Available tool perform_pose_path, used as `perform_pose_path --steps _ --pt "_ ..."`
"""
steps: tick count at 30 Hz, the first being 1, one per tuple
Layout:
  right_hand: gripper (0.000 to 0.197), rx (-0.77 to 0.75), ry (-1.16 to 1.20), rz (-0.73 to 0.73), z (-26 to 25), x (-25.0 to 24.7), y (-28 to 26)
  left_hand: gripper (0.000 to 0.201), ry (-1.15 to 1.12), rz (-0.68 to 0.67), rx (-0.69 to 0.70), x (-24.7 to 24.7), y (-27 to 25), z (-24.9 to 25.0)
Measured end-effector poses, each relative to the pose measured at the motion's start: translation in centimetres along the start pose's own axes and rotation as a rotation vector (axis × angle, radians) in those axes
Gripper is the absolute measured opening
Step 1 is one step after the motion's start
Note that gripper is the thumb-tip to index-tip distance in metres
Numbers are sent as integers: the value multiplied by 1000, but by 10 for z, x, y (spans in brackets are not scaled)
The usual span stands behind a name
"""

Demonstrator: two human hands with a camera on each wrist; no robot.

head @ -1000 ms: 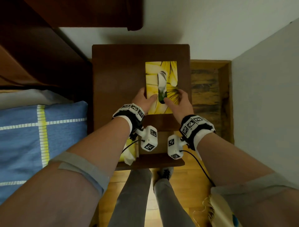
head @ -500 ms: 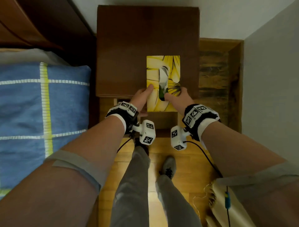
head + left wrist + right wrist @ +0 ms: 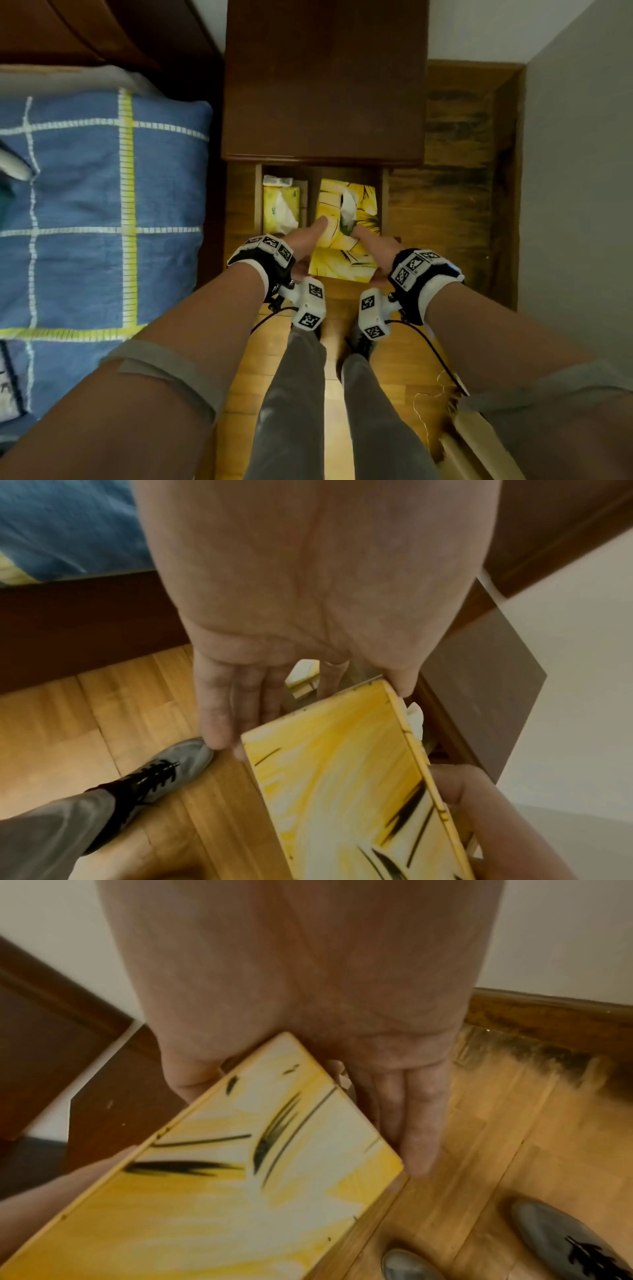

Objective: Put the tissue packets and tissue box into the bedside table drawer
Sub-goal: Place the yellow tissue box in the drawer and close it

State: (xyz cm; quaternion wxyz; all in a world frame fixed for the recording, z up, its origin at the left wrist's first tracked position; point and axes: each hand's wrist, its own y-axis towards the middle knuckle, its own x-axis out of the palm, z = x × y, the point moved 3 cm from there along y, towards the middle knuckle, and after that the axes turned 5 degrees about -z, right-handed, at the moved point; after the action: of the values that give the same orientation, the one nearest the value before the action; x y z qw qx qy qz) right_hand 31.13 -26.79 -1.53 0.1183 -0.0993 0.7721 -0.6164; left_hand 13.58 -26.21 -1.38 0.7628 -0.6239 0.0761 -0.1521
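Observation:
A yellow tissue box (image 3: 346, 253) with a white tissue sticking out of its slot is tilted, its far end down inside the open drawer (image 3: 384, 202) of the dark wooden bedside table (image 3: 322, 85). My left hand (image 3: 306, 241) holds the box's near left corner, thumb on top. My right hand (image 3: 375, 251) grips its near right corner the same way. In the left wrist view the left hand (image 3: 260, 696) has its fingers along the box (image 3: 342, 791). The right hand (image 3: 394, 1096) does likewise on the box (image 3: 222, 1191). Yellow-green tissue packets (image 3: 279, 209) lie in the drawer's left part.
A bed with a blue checked cover (image 3: 85, 205) stands close on the left. A grey wall (image 3: 582, 205) closes the right side, with a strip of wooden floor (image 3: 459, 205) between it and the table. My shoes (image 3: 167, 772) are just before the drawer.
Both hands have brought the tissue box off the table top, toward me and down, so its far end now dips into the open drawer.

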Motion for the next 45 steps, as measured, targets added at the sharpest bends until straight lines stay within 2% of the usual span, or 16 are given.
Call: perform_pose_path --steps 1,3,7,12,18,23,26,29,34,36,38,39,42,45 --pt "85 -8 -2 18 -1 1 -1 90 -2 2 6 -1 -1 1" --pt "84 -52 -6 70 -8 2 3 87 4 19 28 -2 -2 6" --pt "106 -74 -12 144 -30 1 12 79 -88 75 63 -8 10 17" --pt "95 -75 35 204 -57 -5 35 71 -98 63 82 -13 35 44" --pt "94 -22 35 221 -61 -12 67 61 -75 95 50 -12 73 63" --pt "73 -40 -19 270 -58 -23 85 51 -104 56 62 -4 94 62" --pt "80 -54 -12 284 -51 -25 95 51 -109 64 88 -5 97 67" --pt "74 -105 -44 333 -51 -23 93 48 -8 83 109 -5 105 69" --pt "41 -103 -249 418 -48 -32 87 51 335 117 115 1 111 63" --pt "33 -90 -334 452 -46 -40 83 43 421 103 123 2 114 62" --pt "29 -42 -323 430 -39 -45 80 33 467 116 134 4 115 62" --pt "25 -19 -300 423 -36 -45 79 34 484 113 141 7 114 62" --pt "28 -3 -225 420 -33 -43 77 56 500 136 205 14 108 66" --pt "28 -25 -152 426 -36 -42 74 58 491 151 237 16 97 64"
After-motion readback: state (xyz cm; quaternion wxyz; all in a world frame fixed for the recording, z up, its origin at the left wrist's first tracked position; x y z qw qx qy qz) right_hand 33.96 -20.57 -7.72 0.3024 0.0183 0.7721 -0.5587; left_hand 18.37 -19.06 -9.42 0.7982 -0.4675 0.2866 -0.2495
